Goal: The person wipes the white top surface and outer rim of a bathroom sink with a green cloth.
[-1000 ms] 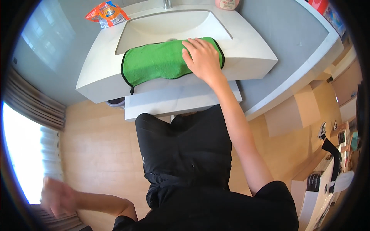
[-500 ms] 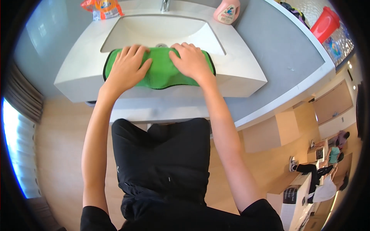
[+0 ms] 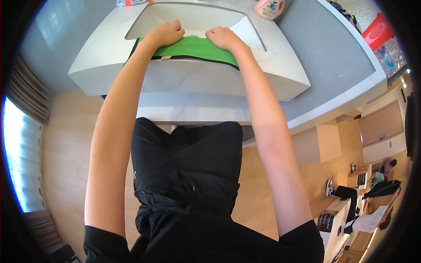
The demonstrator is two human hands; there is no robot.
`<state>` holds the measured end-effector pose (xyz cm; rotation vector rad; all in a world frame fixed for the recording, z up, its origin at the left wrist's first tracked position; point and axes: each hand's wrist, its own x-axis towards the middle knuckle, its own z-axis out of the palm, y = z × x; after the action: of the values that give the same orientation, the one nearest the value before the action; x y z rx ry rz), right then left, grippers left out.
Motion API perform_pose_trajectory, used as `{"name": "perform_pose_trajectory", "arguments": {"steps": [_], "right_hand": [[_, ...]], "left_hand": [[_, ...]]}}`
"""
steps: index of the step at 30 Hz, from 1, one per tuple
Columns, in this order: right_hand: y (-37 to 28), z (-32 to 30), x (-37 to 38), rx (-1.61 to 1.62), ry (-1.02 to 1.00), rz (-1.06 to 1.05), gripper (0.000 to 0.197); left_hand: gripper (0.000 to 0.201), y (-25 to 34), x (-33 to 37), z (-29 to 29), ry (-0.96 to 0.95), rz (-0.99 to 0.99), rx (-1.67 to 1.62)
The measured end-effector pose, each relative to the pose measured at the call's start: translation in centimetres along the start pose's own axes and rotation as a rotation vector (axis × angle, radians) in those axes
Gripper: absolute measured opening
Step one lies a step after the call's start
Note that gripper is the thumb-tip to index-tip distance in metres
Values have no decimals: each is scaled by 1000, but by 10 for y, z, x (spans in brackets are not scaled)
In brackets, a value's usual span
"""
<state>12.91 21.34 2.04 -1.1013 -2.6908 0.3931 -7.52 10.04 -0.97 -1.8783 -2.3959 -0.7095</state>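
Observation:
A green cloth [image 3: 193,48] with a black border and a small pale tag lies across the front rim of the white sink [image 3: 197,19]. Its near edge hangs slightly over the counter's front. With curled fingers, my left hand [image 3: 169,33] grips the cloth's far edge at the left, over the basin. My right hand [image 3: 222,38] is closed on the same far edge farther right. The drain shows partly between the two hands. Both fingertips are hidden under the knuckles.
On the white counter [image 3: 98,52], a pink bottle [image 3: 269,8] stands back right and a bright plastic pack [image 3: 131,2] back left. Beyond the grey panel [image 3: 326,48] at right is a red container [image 3: 378,31]. Other people are far off at lower right.
My hands lay spread flat on the cloth before. They have moved forward and curled round its far edge, and the cloth has shifted toward the basin. The view has tilted slightly.

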Motion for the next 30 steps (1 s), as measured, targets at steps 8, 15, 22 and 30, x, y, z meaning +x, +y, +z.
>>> {"name": "perform_pose_trajectory", "arguments": {"steps": [8,15,22,30], "right_hand": [[2,-3,-20,41,109,-21,36],[-6,-3,-45,107,198,-86,29],[-12,-3,-67,101,305,-145,26],[-16,-6,-74,88,325,-158,25]], "left_hand": [[41,29,-35,-19,17,-49,108],[34,41,-64,-27,39,24,55],[28,45,-76,-23,200,135,45],[27,47,-77,-22,214,149,82]]}}
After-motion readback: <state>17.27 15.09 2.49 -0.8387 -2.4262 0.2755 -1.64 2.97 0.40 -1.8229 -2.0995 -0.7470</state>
